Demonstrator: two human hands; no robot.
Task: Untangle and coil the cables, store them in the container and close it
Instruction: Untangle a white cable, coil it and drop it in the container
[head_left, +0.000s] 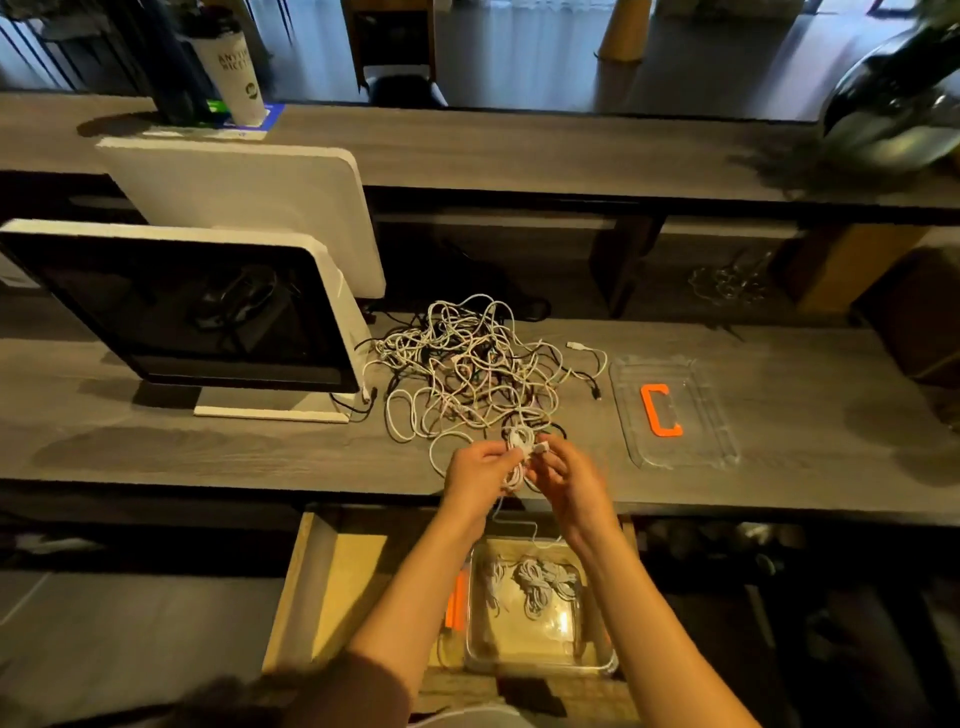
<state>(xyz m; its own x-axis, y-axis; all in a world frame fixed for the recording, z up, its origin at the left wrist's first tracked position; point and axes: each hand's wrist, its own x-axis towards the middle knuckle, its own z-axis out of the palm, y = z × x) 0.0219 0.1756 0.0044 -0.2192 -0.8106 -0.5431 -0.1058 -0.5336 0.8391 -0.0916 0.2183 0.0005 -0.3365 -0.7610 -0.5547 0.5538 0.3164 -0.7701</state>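
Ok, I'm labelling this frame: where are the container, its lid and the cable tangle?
container (592, 667), head view, near clear rim.
lid (662, 410), head view, orange handle.
cable tangle (467, 364), head view, middle of the pile.

We noted a grey wood-grain counter (208, 447), with a higher ledge (519, 150) of the same finish behind it. Two white-backed monitors (197, 312) stood at left. A white tumbler (236, 73) sat on the ledge. Lighting was dim; pale floor showed beyond.
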